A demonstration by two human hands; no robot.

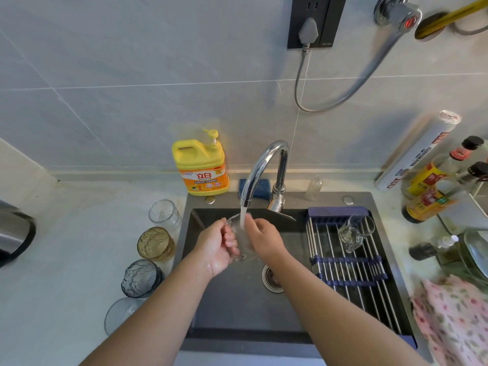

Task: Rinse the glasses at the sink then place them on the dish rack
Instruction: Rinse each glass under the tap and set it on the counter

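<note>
Over the dark sink (237, 307) I hold a clear glass (239, 223) under the running water from the chrome faucet (260, 165). My left hand (219, 247) grips the glass from the left, fingers curled round its lower part. My right hand (260, 236) grips its right side near the rim. A clear glass mug (355, 232) lies on the roll-up dish rack (351, 270) across the sink's right half. On the counter left of the sink stand several glasses: a clear one (163, 212), an amber one (155, 244), a grey-blue one (141, 278) and another clear one (121, 314).
A yellow detergent bottle (202, 165) and a blue sponge (260, 187) sit behind the sink. Sauce bottles (433, 191) and a wrap roll (417, 151) crowd the right counter, with a pink floral cloth (454, 320) below them. A kettle (13, 233) stands at far left.
</note>
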